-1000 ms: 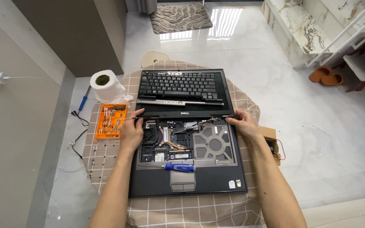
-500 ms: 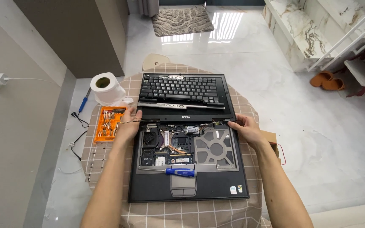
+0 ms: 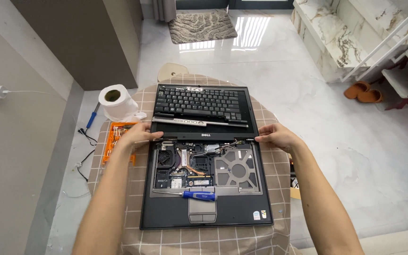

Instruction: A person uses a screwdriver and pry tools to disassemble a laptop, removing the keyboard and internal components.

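The opened black laptop at frame centre is gripped at its hinges by the left hand and right hand; the thin exposed cables could be torn by pulling

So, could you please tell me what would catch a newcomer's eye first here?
The opened laptop mid-table, its insides bare, with the loose keyboard lying on its flat lid. The left hand and right hand rest at the two hinge corners. A blue-handled screwdriver lies across the laptop's palm rest.

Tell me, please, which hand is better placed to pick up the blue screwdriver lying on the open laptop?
Probably the left hand. It rests at the laptop's left hinge corner, and the screwdriver lies left of centre below it. The right hand sits at the right hinge corner, farther away.
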